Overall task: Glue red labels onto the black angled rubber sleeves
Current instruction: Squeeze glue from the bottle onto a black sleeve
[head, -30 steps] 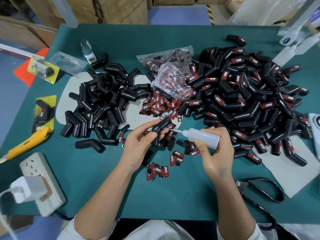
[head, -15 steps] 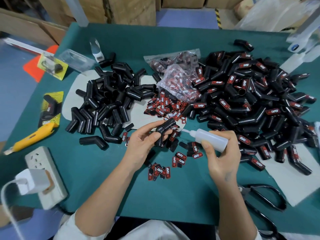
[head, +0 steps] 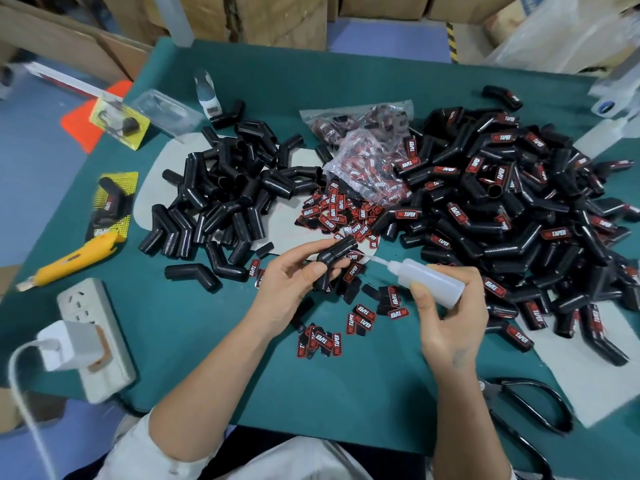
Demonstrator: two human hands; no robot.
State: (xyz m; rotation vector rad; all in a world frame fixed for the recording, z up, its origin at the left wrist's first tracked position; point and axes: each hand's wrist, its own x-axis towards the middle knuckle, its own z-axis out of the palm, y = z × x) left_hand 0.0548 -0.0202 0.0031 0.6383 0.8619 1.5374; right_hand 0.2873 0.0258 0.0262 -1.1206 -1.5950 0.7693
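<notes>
Head cam – looks fwd/down, close over table (head: 214,386).

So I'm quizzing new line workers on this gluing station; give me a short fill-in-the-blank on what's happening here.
1. The right hand grips a white glue ____.
2. The left hand holds one black angled ____.
3. The pile of labelled sleeves lies to the person's ____.
4. The yellow ____ lies left of the power strip.

Missing: bottle; sleeve; right; utility knife

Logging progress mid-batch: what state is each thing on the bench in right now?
held sleeve: unlabelled, gripped by left hand
glue bottle: tilted, nozzle at sleeve, gripped by right hand
left pile: unlabelled
right pile: labelled
loose labels: unglued
charger: plugged in
scissors: lying idle
</notes>
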